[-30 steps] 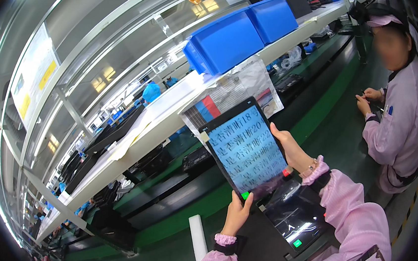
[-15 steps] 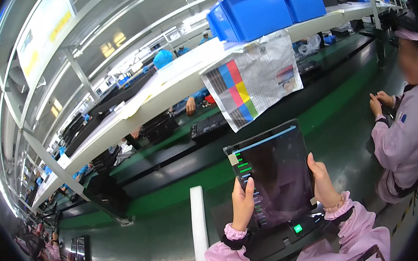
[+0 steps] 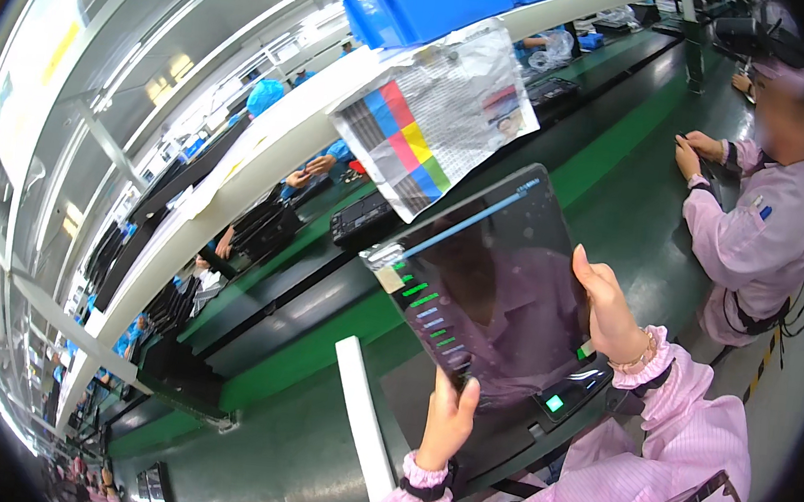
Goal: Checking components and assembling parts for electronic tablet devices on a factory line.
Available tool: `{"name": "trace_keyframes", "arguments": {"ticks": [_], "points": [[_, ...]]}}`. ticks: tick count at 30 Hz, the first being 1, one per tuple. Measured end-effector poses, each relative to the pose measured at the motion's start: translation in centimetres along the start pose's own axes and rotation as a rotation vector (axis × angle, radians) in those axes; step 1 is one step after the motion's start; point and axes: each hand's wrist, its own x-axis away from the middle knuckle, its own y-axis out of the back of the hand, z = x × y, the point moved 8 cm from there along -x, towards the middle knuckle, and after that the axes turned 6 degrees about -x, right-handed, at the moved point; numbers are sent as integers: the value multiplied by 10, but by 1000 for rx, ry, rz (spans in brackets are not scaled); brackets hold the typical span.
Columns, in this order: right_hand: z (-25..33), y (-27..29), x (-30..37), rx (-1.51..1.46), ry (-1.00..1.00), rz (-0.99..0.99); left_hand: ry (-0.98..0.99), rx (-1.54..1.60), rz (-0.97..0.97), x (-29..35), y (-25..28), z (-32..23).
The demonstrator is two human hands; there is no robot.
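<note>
A dark tablet-like screen panel (image 3: 504,289) is held up and tilted between my two hands. Green and white lines of text run down its left side, and a blue bar lies along the top. My left hand (image 3: 446,422) grips its lower left edge, thumb on the front. My right hand (image 3: 610,312) clasps the right edge, thumb up along the side; its other fingers are mostly hidden behind the panel. Under the panel's lower edge sits a black device (image 3: 573,392) with a small lit green display. A dark mat (image 3: 409,386) shows beside my left hand.
A long white foam strip (image 3: 363,420) lies left of my left hand on the green bench (image 3: 270,450). Above runs a white shelf with blue bins (image 3: 433,5) and a hanging colour-chart sheet (image 3: 438,111). A person in pink (image 3: 759,215) stands at the right.
The panel appears larger and has shifted left and up in view, tilted differently. Both hands still hold it; my left hand sits lower on its edge. The whole view has shifted.
</note>
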Motion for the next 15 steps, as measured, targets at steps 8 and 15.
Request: {"name": "trace_keyframes", "arguments": {"ticks": [8,15], "points": [[9,6,-10,57,54,71,189,392,-24,30,-20,13],[11,-5,-10,-12,46,112,215,351,-125,31,-20,18]]}}
